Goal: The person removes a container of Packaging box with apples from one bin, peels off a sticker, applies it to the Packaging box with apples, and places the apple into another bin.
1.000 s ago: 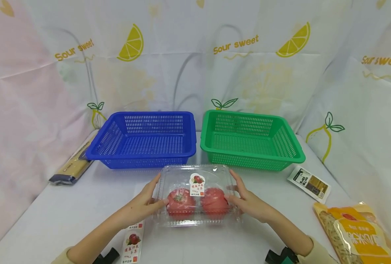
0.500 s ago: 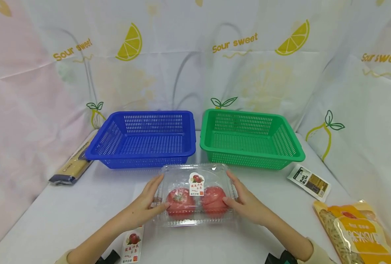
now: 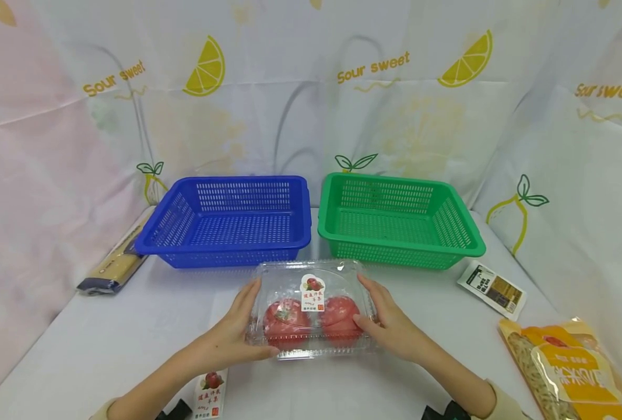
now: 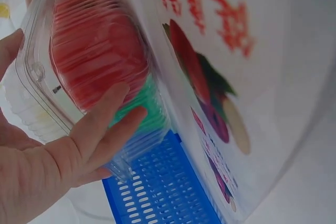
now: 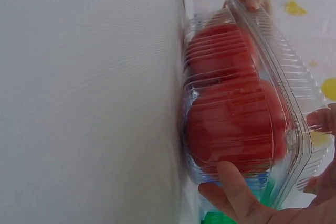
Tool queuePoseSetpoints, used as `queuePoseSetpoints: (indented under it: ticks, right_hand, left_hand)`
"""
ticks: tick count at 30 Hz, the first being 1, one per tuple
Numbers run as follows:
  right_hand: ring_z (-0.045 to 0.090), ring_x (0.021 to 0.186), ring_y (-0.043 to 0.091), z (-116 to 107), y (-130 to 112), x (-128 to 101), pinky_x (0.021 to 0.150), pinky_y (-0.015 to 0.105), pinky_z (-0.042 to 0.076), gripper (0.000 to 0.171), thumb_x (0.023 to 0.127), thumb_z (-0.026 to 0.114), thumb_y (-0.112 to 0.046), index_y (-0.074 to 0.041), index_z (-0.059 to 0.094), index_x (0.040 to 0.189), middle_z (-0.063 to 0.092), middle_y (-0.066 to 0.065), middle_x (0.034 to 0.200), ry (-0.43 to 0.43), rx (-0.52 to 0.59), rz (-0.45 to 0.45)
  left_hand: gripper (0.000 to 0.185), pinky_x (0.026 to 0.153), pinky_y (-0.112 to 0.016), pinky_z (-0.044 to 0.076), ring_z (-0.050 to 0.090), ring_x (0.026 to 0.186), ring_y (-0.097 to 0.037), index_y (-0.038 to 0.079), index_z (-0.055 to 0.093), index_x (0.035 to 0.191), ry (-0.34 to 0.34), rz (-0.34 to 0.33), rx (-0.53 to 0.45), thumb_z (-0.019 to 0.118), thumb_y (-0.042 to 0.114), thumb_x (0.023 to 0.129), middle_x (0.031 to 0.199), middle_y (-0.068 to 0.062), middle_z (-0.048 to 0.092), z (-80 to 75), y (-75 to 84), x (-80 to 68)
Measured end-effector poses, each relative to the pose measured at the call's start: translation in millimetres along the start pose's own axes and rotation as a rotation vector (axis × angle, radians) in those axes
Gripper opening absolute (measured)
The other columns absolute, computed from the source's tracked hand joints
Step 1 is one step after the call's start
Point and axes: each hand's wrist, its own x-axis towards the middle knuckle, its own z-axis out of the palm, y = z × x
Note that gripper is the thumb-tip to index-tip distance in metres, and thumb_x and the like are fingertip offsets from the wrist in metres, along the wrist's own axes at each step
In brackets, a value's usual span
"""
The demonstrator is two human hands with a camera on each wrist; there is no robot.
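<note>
A clear plastic clamshell box (image 3: 284,284) sits on the white cloth in the middle of the head view. Two red tomatoes (image 3: 340,319) lie side by side inside it, and the lid bears a fruit sticker (image 3: 313,293). My left hand (image 3: 237,332) holds the box's left side, thumb along the front left edge; the left wrist view shows its fingers (image 4: 107,121) against the ribbed wall. On the right side my right hand (image 3: 392,326) grips the box, its thumb over the lid by the right tomato. In the right wrist view, its fingers (image 5: 236,187) press the lower wall.
Behind the box stand a blue basket (image 3: 227,230) and a green basket (image 3: 400,224). A strip of fruit labels (image 3: 210,396) lies beside my left forearm. A gold packet (image 3: 116,262) is at far left; a white sachet (image 3: 491,290) and a yellow bag (image 3: 568,373) are at right.
My left thumb has slid from the lid near the left tomato down to the front edge. My right hand has shifted slightly inward. The box has hardly moved.
</note>
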Motion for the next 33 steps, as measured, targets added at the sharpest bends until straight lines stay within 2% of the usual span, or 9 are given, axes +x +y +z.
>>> queuePoseSetpoints:
  ticks: [3,8,22,27,33]
  right_hand:
    - [0.05,0.089,0.018,0,-1,0,0.069,0.026,0.048,0.071,0.09,0.057,-0.031,-0.016,0.017,0.146,0.022,0.018,0.145,0.007,-0.005,-0.006]
    - [0.051,0.077,0.013,1,-4,-1,0.066,0.025,0.048,0.071,0.089,0.06,-0.03,-0.016,0.019,0.146,0.024,0.017,0.145,0.018,0.005,-0.017]
    - [0.055,0.072,0.012,2,-15,-4,0.059,0.024,0.05,0.075,0.086,0.063,-0.028,-0.018,0.019,0.146,0.027,0.018,0.143,0.016,0.037,0.016]
    - [0.057,0.07,0.012,-5,-26,-3,0.055,0.025,0.05,0.074,0.087,0.062,-0.027,-0.02,0.019,0.146,0.028,0.017,0.142,0.005,0.056,-0.003]
    - [0.06,0.076,0.012,-15,-38,1,0.061,0.025,0.051,0.073,0.087,0.062,-0.027,-0.022,0.019,0.146,0.028,0.011,0.143,0.011,0.038,-0.016]
  left_hand:
    - [0.124,0.094,-0.06,0.031,0.018,0.131,-0.046,0.006,0.001,0.147,0.048,-0.006,0.06,0.08,0.049,0.062,0.149,-0.024,0.005,2.5,1.4,0.6]
    - [0.125,0.093,-0.059,0.033,0.023,0.13,-0.045,0.004,0.005,0.146,0.091,-0.022,0.115,0.081,0.051,0.058,0.149,-0.023,0.009,3.5,3.0,-0.5]
    - [0.127,0.09,-0.059,0.036,0.028,0.129,-0.043,0.009,0.01,0.147,0.171,-0.018,0.167,0.083,0.051,0.053,0.148,-0.02,0.018,-1.4,7.6,-5.9]
    - [0.126,0.087,-0.059,0.038,0.029,0.128,-0.043,0.008,0.011,0.147,0.21,0.014,0.204,0.081,0.055,0.054,0.148,-0.019,0.018,-8.9,12.9,-12.1]
    - [0.123,0.083,-0.061,0.041,0.032,0.126,-0.045,0.009,0.013,0.147,0.243,0.038,0.215,0.079,0.058,0.056,0.148,-0.019,0.018,-21.8,22.1,-18.4]
